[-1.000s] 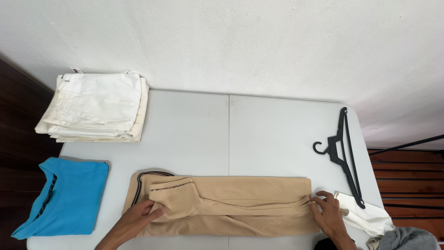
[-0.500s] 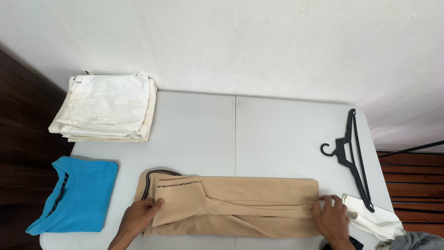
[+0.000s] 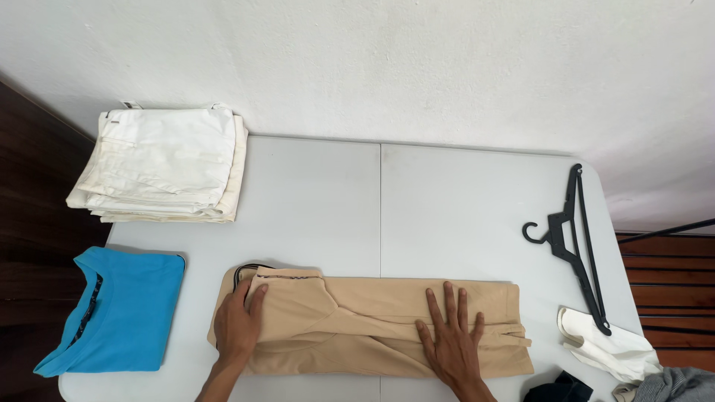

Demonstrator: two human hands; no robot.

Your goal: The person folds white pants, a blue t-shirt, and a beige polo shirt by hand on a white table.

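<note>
A beige garment (image 3: 372, 320), folded into a long band, lies across the near part of the grey table (image 3: 417, 216). Its dark-edged collar end points left. My left hand (image 3: 238, 324) lies flat on that collar end, fingers together. My right hand (image 3: 450, 335) presses flat on the garment right of its middle, fingers spread. Neither hand grips anything.
A stack of folded white clothes (image 3: 160, 164) sits at the table's far left corner. A folded blue shirt (image 3: 112, 309) lies at the near left. A black hanger (image 3: 573, 238) lies at the right edge, with a white cloth (image 3: 607, 346) and dark and grey clothes (image 3: 655, 383) near it.
My right hand has moved left from the garment's right end onto its middle and now lies flat. My left hand has shifted up onto the collar end. The view has drifted slightly.
</note>
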